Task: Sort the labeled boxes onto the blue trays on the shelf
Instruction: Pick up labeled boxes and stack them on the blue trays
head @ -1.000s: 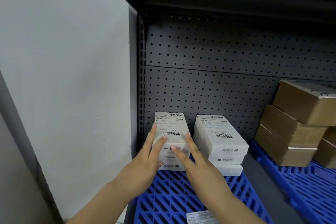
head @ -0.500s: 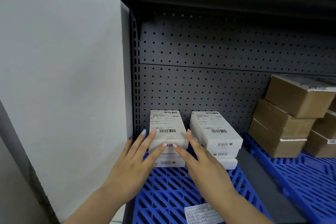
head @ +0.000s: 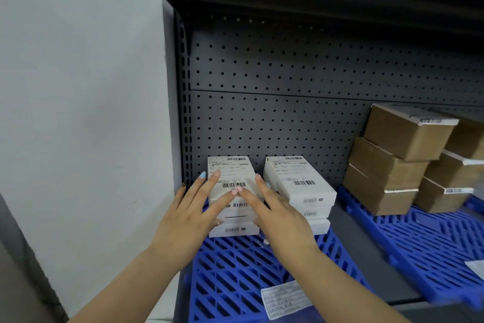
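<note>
Both hands [head: 235,218] flat against white stack [head: 231,183]

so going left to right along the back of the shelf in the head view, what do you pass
left stack of white boxes → right stack of white boxes → bare grey gap of shelf → stacked brown cardboard boxes on the second blue tray

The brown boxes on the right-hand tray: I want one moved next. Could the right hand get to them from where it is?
Probably yes. The right hand lies open on the left white stack; only bare shelf and tray separate it from the brown boxes.
</note>
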### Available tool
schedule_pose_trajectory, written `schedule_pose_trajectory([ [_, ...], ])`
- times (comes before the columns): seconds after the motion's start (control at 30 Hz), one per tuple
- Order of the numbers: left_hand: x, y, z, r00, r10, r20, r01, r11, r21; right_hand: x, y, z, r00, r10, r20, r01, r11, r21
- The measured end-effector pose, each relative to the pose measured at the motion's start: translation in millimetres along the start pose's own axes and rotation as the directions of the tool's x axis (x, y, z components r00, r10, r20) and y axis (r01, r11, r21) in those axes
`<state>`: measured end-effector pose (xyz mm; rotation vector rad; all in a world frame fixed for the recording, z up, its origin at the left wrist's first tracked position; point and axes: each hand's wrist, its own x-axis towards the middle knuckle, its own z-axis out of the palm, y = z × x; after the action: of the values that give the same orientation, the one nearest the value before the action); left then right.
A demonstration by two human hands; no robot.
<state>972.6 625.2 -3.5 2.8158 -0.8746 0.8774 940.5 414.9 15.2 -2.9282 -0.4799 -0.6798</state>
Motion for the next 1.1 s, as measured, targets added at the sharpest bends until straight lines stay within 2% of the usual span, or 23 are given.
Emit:
schedule_pose_trajectory([
  [0.1, -1, 7, -4, 1.000, 0.017, -0.007, -0.017, 1.000, 0.018, -13, 3, -1, 0.998, 0.034, -0.055, -0.035, 0.999, -0.026],
  [0.23, 2, 35, -9, 0.998, 0.051, -0.030, -0.051, 0.999, 0.005, -40, 16, -8, 0.992, 0.005, -0.122, -0.019, 0.993, -0.118],
  [0.4, 11, 74, -5, 0.994, 0.104, -0.036, -0.103, 0.994, 0.035, -72, 54, -19, 0.990, 0.008, -0.139, -0.036, 0.979, -0.198],
  [0.5, 22, 91, 1, 0.996, 0.090, -0.007, -0.089, 0.992, 0.085, -80, 86, -24, 0.989, -0.010, -0.148, -0.027, 0.970, -0.242],
  [0.67, 40, 118, 14, 0.998, 0.058, -0.006, -0.056, 0.985, 0.162, -79, 136, -25, 0.987, -0.100, -0.127, 0.064, 0.963, -0.262],
  [0.87, 48, 121, 35, 0.999, 0.050, 0.013, -0.051, 0.919, 0.392, -67, 174, -10, 0.956, -0.265, -0.129, 0.234, 0.948, -0.218],
  [1.1, 48, 115, 42, 0.997, 0.068, -0.035, -0.039, 0.848, 0.528, -52, 184, 9, 0.943, -0.305, -0.134, 0.300, 0.952, -0.058],
])
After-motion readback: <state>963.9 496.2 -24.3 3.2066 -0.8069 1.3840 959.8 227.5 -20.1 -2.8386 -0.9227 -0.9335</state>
